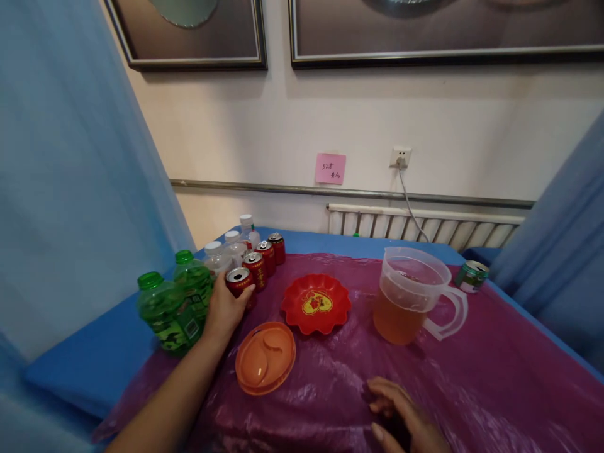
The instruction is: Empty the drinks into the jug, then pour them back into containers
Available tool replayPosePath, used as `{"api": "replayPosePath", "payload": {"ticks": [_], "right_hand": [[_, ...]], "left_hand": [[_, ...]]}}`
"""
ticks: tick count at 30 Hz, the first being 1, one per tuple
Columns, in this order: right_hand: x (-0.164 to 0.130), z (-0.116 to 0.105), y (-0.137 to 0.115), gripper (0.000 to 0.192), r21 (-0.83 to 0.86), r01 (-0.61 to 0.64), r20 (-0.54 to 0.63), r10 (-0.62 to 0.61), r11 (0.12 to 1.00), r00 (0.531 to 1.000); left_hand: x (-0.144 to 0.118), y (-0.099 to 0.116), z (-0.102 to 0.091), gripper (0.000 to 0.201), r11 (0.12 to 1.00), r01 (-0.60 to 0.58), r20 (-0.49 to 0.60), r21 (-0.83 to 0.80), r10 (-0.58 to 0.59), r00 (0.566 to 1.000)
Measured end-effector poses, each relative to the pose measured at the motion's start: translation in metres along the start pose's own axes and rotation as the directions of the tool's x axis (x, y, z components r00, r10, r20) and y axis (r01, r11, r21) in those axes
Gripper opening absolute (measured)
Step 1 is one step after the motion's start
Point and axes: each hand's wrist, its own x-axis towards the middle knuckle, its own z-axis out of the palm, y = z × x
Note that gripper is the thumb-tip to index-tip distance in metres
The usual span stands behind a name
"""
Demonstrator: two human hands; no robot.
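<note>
Red metal makes up the can (239, 277) that we touch, nearest to us in a row at the left of the counter (80, 346). It stands upright, its long axis vertical, and a dark patch in its top looks like an open mouth. Our left hand (229, 311) is the nearer by far: it curls around the can from our side, thumb across the front; how hard it presses we cannot tell. From our right hand (401, 412) the can lies well apart, away and to the left. That hand pinches nothing, its fingers loosely bent and its thumb apart, over the purple sheet (523, 384).

Behind the can stand three more red cans (256, 272); yellow characters run down the nearest of these, possibly 王老吉, though too small for us to be sure. To the left we have two green bottles (165, 314), one label bearing a pale square code, and beyond them three clear bottles (234, 248). Just right of our left hand lies an orange dish (265, 358), then a red dish (292, 308) with a yellow heart print. Farther right stand a jug (401, 302) of amber liquid and a green can (472, 277), its label unreadable. On the wall (236, 132), a pink note (330, 168) seems to begin "32"; its other characters escape us.
</note>
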Motion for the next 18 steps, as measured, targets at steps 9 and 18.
{"api": "replayPosePath", "payload": {"ticks": [9, 18], "right_hand": [[0.002, -0.001, -0.006, 0.033, -0.035, 0.214, -0.068, -0.216, 0.976, 0.974], [0.037, -0.116, 0.002, 0.018, -0.131, 0.069, -0.584, -0.134, 0.989, 0.801]], "left_hand": [[0.0, 0.011, -0.01, 0.07, 0.968, -0.206, -0.023, 0.145, 0.212, 0.977], [-0.112, 0.047, 0.004, 0.055, 0.786, -0.616, -0.032, -0.046, 0.615, 0.788]]}}
